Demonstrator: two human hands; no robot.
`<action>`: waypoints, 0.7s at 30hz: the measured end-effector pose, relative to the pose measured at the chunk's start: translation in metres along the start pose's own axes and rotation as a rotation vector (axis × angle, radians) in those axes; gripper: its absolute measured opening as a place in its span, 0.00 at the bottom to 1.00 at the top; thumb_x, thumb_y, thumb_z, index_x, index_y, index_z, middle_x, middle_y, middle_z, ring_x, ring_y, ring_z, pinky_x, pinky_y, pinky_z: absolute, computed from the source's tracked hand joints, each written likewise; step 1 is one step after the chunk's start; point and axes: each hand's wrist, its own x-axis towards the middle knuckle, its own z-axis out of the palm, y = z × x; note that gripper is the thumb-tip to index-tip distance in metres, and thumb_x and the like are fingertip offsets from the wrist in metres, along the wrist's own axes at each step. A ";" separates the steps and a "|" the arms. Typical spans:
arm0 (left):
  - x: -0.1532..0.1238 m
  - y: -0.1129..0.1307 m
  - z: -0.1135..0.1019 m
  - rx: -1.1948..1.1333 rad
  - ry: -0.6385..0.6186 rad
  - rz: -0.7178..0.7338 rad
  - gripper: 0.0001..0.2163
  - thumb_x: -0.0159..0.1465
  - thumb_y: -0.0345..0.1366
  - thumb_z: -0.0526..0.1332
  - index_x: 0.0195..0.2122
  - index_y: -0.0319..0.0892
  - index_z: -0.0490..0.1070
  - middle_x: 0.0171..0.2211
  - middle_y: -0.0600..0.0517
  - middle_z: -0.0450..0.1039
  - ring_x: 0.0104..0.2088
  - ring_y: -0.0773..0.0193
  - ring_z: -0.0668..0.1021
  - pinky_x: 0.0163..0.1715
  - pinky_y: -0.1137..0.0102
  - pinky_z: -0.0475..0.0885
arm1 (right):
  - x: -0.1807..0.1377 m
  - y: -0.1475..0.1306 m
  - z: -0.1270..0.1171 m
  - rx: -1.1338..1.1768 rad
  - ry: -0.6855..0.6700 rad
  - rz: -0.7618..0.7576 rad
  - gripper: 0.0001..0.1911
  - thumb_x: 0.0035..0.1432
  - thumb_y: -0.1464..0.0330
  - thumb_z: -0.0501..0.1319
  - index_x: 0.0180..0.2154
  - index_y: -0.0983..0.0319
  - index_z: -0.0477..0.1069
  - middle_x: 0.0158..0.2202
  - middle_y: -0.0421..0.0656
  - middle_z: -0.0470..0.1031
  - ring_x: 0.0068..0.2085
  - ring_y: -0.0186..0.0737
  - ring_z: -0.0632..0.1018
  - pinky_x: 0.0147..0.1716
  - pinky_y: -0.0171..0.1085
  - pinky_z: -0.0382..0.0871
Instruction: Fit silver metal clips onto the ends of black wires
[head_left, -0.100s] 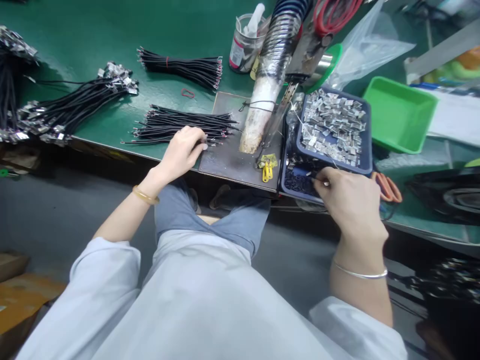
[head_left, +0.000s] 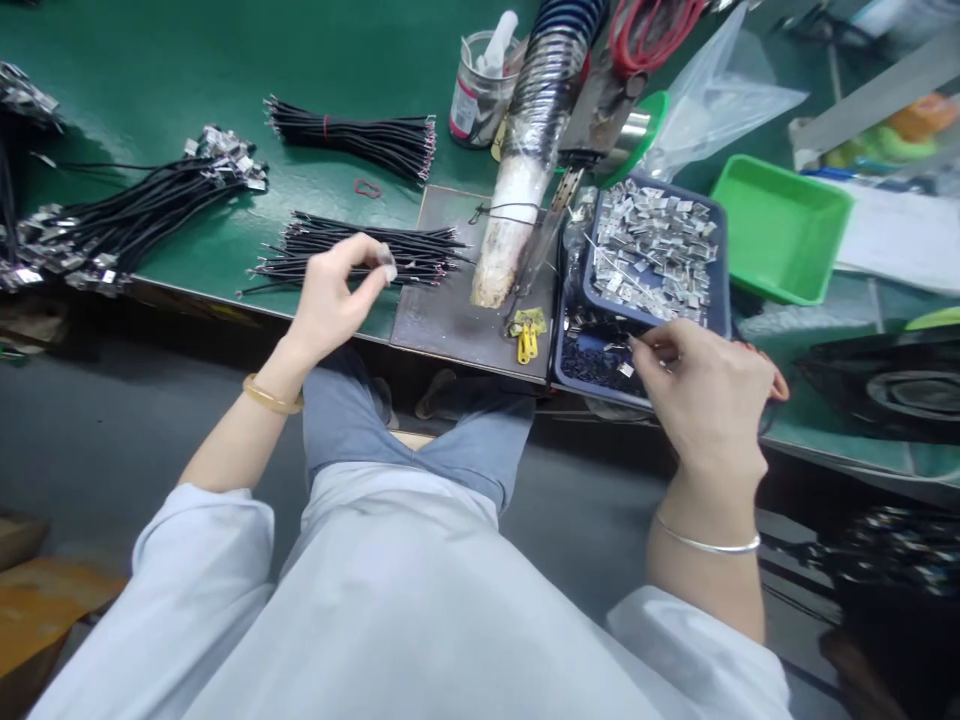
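Observation:
My left hand (head_left: pixel 337 290) hovers at the near side of a loose bunch of black cables (head_left: pixel 352 240). Its thumb and index finger meet in a pinch, the tips wearing pale covers; whatever lies between them is too small to make out. Over the front of a dark blue tray (head_left: pixel 600 388) is my right hand (head_left: pixel 705 385), thumb and forefinger pinched together. What they hold cannot be made out. A small silver metal piece (head_left: pixel 626 370) shows just below those fingertips, above small black parts (head_left: pixel 589 360). Behind, an upper tray (head_left: pixel 721 270) contains many silver metal connectors (head_left: pixel 652 250).
A taped hose (head_left: pixel 502 230) ends over a brown board (head_left: pixel 450 330), beside small yellow clips (head_left: pixel 527 342). Farther back lie a tied cable bundle (head_left: pixel 360 140) and a jar (head_left: pixel 480 95). Finished-looking cables with metal ends (head_left: pixel 165 210) lie left; a green bin (head_left: pixel 780 230) stands right.
My left hand has shifted left and lifted slightly off the cables, its thumb and index tips drawn together. My right hand has moved slightly up, uncovering the silver piece below its fingertips.

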 end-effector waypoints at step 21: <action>-0.007 0.057 0.002 0.027 0.028 0.120 0.05 0.61 0.27 0.62 0.32 0.43 0.75 0.30 0.52 0.74 0.31 0.65 0.75 0.32 0.69 0.70 | 0.001 -0.007 0.001 0.347 0.358 -0.034 0.11 0.64 0.58 0.58 0.33 0.56 0.69 0.20 0.36 0.70 0.17 0.34 0.68 0.20 0.36 0.61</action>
